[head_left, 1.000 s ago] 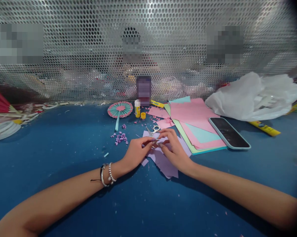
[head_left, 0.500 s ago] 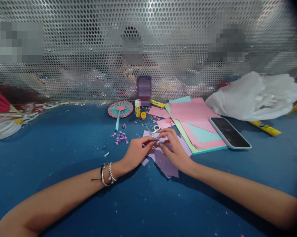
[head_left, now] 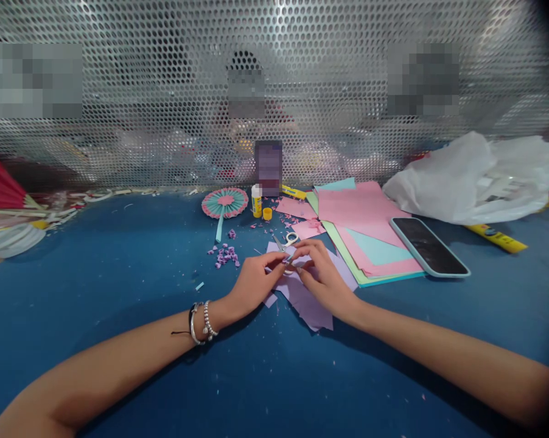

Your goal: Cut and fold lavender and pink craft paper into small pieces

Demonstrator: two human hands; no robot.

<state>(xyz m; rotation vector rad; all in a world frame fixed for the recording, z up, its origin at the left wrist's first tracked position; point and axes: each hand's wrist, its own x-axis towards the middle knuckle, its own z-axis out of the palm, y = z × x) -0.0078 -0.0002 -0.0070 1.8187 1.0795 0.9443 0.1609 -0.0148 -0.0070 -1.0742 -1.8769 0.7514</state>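
Observation:
Above torn purple paper [head_left: 314,307], my left hand [head_left: 255,278] and my right hand [head_left: 325,281] meet at the fingertips. Both are closed in a pinch around a small pale bit that looks like paper, mostly hidden by the fingers. White-handled scissors [head_left: 291,238] lie on the purple sheet just beyond the fingertips, partly covered by the hands. Left of them is a small heap of crumpled purple paper bits [head_left: 226,256]. A pleated pink and blue paper fan [head_left: 224,202] with a blue stick lies further back.
An uncapped glue stick [head_left: 256,204] stands by its yellow cap [head_left: 267,213]. Coloured paper sheets [head_left: 352,207], a phone [head_left: 427,246], a yellow tube [head_left: 498,238] and a white plastic bag [head_left: 466,182] lie to the right. A dark upright screen [head_left: 268,167] leans on the perforated metal panel [head_left: 165,91].
My fingertips have shifted slightly around the small bit between them. The whole view has moved a little; the things on the table stay in place.

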